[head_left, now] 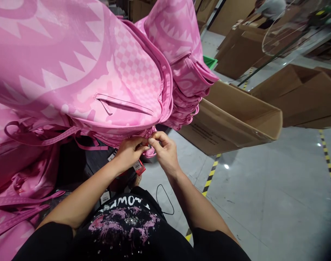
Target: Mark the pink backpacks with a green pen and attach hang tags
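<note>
A large pink backpack [127, 72] with a shark-teeth print and a zipped pocket lies on a pile of pink bags. At its lower edge, my left hand [131, 152] and my right hand [164, 148] meet, both with fingers pinched together. Whatever is between the fingertips is too small to make out; pink straps or loops are right behind them. A red tag with a white label [139, 166] hangs just below my left hand. More pink backpacks [182, 65] are stacked behind on the right.
An open cardboard box [225, 123] stands to the right, with more boxes [304, 94] beyond. Black bags [81, 163] lie under the pink ones at left. A person [271, 9] bends over boxes at the back. Yellow-black tape [211, 175] marks the floor.
</note>
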Available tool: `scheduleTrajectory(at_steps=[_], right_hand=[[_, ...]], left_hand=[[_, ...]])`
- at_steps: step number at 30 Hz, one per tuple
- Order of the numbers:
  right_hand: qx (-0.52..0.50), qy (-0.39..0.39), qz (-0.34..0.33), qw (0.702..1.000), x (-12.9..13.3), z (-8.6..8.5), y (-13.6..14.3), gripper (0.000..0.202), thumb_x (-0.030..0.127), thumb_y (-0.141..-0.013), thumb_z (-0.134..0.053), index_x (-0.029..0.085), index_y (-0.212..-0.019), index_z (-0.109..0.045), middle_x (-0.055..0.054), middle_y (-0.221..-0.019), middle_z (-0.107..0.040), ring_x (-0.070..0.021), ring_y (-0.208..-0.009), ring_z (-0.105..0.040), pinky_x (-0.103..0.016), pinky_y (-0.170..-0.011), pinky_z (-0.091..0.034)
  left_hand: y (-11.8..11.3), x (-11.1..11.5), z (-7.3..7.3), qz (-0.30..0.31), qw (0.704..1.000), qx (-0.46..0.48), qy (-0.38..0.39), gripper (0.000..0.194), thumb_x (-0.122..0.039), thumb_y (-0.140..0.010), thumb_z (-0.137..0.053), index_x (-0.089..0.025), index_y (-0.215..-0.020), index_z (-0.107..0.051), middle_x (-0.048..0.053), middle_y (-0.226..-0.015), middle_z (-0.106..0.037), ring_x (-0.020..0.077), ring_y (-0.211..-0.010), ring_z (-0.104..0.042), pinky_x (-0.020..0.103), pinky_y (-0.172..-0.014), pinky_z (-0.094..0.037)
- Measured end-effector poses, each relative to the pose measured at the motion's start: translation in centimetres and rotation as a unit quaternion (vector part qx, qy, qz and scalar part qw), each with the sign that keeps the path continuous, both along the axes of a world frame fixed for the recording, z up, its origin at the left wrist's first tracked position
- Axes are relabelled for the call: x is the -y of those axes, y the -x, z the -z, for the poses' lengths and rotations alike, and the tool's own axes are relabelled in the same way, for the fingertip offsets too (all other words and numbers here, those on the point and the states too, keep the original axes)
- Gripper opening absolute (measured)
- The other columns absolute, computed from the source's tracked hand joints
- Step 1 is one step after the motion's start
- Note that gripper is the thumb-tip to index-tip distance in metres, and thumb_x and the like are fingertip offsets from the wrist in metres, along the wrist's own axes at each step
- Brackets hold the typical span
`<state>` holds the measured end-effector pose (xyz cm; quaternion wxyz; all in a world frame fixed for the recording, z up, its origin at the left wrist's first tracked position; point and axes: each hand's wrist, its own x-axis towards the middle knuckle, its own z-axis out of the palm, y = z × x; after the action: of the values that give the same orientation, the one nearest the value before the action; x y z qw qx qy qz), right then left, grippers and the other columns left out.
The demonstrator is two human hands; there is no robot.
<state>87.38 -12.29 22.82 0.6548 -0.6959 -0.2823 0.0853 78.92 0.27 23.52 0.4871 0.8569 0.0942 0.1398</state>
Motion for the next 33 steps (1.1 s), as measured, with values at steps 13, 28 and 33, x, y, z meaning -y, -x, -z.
scheduleTrajectory(at_steps=[13,28,33], right_hand=[[0.047,-0.018,0.015,0.999,-0.4,-0.1,0.7,0.015,0.021,-0.084,-0.061,0.021,-0.070,-0.056,0.001,-0.077,-0.055,-0.0147,-0.076,-0.052,-0.029,-0.074,-0.042],[0.061,0.007,0.043,0.997,-0.9,-0.6,0.9,0.014,0.024,-0.083,-0.063,0.021,-0.069,-0.058,0.001,-0.074,-0.058,-0.0154,-0.076,-0.054,-0.030,-0.074,-0.043],[0.021,0.013,0.019,1.000,-0.9,-0.7,0.8,0.016,0.029,-0.083,-0.063,0.020,-0.071,-0.059,0.002,-0.074,-0.058,-0.0145,-0.074,-0.053,-0.029,-0.074,-0.042]], left_hand=[[-0.1,0.1,-0.1,-0.079,0.993,-0.033,-0.083,0.005,-0.018,-0.084,-0.065,-0.020,-0.079,-0.067,-0.003,-0.070,-0.070,0.0129,-0.063,-0.063,0.023,-0.057,-0.038],[0.1,0.3,-1.0,-0.070,0.988,-0.060,-0.125,0.011,-0.021,-0.088,-0.060,-0.021,-0.091,-0.070,0.001,-0.087,-0.076,0.0176,-0.078,-0.069,0.025,-0.066,-0.043],[0.1,0.1,-0.9,-0.088,0.991,-0.050,-0.086,0.009,-0.020,-0.087,-0.060,-0.020,-0.084,-0.068,-0.001,-0.077,-0.073,0.0155,-0.071,-0.067,0.024,-0.063,-0.043]])
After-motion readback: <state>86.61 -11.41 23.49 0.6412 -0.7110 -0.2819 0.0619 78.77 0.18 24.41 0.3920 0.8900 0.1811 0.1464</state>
